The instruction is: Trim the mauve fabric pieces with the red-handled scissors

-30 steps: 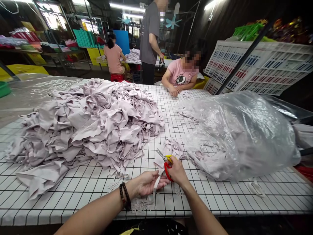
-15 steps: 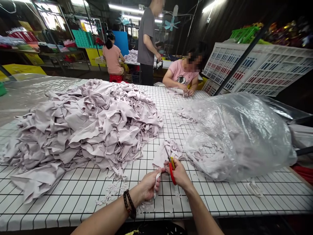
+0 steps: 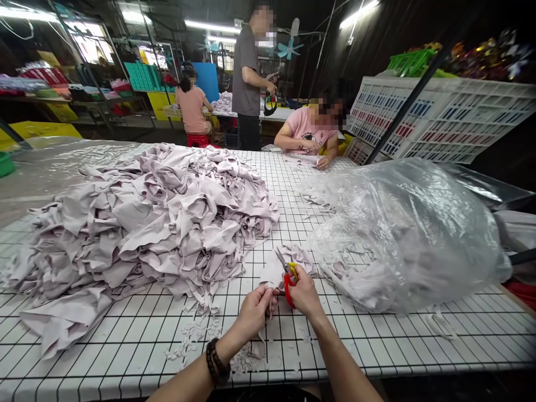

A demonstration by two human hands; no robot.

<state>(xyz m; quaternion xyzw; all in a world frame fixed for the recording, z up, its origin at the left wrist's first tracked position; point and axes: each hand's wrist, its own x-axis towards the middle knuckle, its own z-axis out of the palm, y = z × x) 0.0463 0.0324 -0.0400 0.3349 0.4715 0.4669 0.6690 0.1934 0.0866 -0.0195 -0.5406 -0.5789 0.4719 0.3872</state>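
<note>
My right hand (image 3: 304, 294) grips small scissors (image 3: 286, 272) with red and yellow handles, blades pointing up and left. My left hand (image 3: 255, 309), with a dark bead bracelet (image 3: 216, 362) on the wrist, pinches a pale lilac fabric piece (image 3: 272, 274) just left of the scissors. Both hands hover over the white gridded table (image 3: 377, 346) near its front edge. Small fabric clippings (image 3: 196, 330) lie scattered below my left hand.
A big heap of lilac fabric scraps (image 3: 151, 218) fills the left of the table. A clear plastic bag (image 3: 410, 229) with fabric lies at the right. A person in a pink shirt (image 3: 312, 131) works at the far edge; two others stand behind. White crates (image 3: 444, 114) lean at back right.
My hands shifted slightly forward on the table. The scissors' blades swung from upright to up-left, and the left hand closed tighter on the fabric piece. The person in pink moved their hands.
</note>
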